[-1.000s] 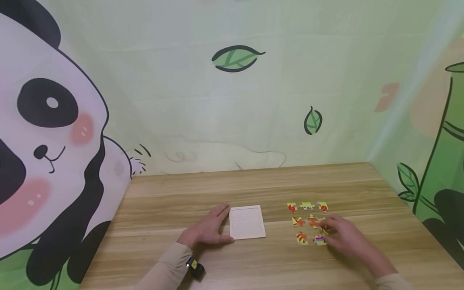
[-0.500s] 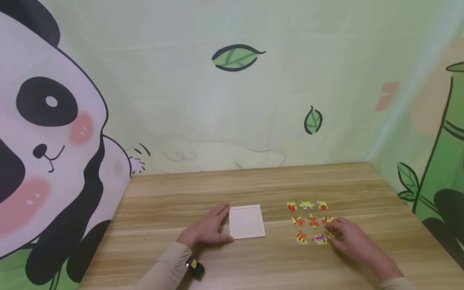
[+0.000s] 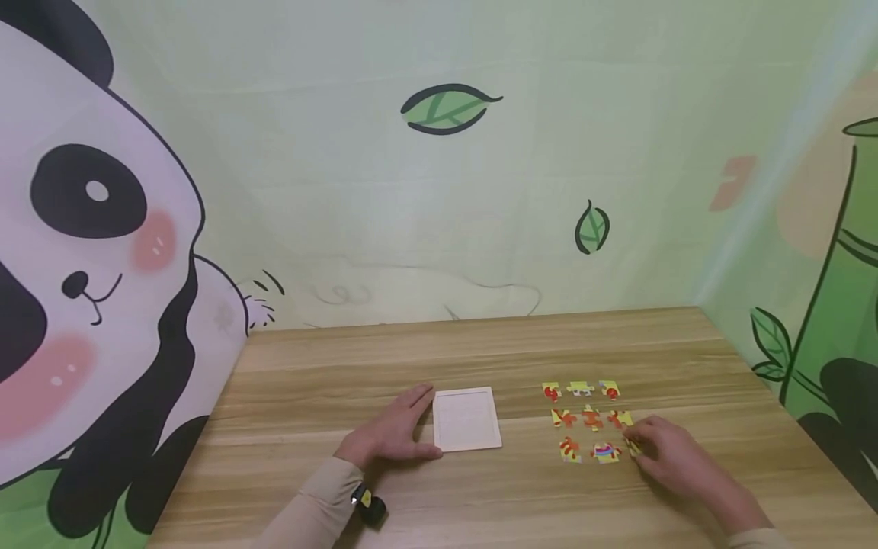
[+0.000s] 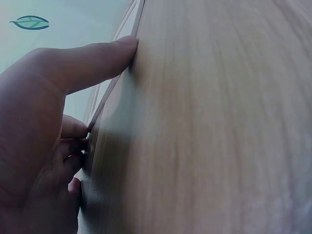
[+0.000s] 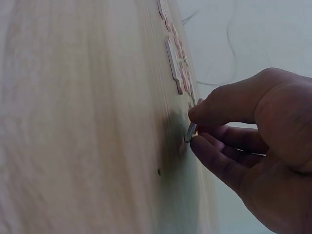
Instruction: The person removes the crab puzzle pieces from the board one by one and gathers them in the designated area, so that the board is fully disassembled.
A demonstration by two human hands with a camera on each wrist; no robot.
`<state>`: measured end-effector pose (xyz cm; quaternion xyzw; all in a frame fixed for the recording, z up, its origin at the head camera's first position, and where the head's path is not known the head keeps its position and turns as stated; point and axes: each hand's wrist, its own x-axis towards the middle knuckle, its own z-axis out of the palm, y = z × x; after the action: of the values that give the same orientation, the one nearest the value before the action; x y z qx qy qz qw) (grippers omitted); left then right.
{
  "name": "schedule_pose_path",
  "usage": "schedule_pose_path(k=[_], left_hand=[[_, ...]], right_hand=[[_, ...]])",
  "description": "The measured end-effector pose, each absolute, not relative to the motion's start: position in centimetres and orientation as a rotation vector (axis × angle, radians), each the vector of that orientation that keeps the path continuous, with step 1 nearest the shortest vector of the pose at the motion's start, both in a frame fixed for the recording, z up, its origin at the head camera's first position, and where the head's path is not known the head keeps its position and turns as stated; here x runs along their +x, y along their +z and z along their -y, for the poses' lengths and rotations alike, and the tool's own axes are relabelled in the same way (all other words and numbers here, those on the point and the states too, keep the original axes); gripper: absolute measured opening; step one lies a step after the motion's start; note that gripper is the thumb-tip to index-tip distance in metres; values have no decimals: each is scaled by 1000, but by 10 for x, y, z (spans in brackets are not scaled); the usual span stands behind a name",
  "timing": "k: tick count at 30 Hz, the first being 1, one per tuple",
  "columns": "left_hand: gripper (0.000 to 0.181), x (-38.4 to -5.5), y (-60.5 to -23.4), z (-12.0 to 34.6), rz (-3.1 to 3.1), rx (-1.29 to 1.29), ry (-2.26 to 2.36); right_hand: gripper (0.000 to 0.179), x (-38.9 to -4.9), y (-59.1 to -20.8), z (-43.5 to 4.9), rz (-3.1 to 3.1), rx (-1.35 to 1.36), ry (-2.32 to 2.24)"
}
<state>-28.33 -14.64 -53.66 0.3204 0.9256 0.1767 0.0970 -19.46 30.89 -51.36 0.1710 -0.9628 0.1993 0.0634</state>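
A pale square puzzle tray [image 3: 468,419] lies flat on the table, left of several jigsaw pieces. My left hand [image 3: 394,435] rests against its left side, thumb near the front corner and fingers near the back one. In the left wrist view the thumb [image 4: 105,61] touches the tray's edge. My right hand [image 3: 675,457] pinches a yellow jigsaw piece [image 3: 634,447] between thumb and fingers at the right end of the front row. The right wrist view shows this piece [image 5: 191,130] tilted on edge, close to the tabletop. Fingers hide part of it.
Jigsaw pieces stand apart in rows: a back row with a yellow-white piece [image 3: 581,389], a middle row with an orange piece [image 3: 592,418], and a front row with a rainbow piece [image 3: 607,453]. A printed cloth wall [image 3: 384,229] borders the wooden table [image 3: 329,366].
My right hand has moved a little right with the pinched piece, away from the rainbow piece, uncovering the right piece of the middle row. The left hand and tray have stayed put.
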Motion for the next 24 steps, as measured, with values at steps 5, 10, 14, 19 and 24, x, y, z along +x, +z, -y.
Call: schedule_pose_path(k=[5, 10, 14, 19, 24], left_hand=[[105, -284, -537, 147, -2742, 946, 529], [105, -286, -538, 146, -2745, 958, 527], [106, -285, -539, 145, -2743, 961, 517], [106, -283, -540, 143, -2731, 960, 533], [105, -285, -539, 144, -2745, 960, 518]], right_hand=[[36, -195, -513, -310, 2933, 525, 613], [33, -196, -514, -312, 2959, 561, 590], [24, -198, -514, -313, 2991, 535, 613], [21, -197, -514, -314, 3019, 486, 636], [21, -198, -514, -312, 2995, 495, 595]])
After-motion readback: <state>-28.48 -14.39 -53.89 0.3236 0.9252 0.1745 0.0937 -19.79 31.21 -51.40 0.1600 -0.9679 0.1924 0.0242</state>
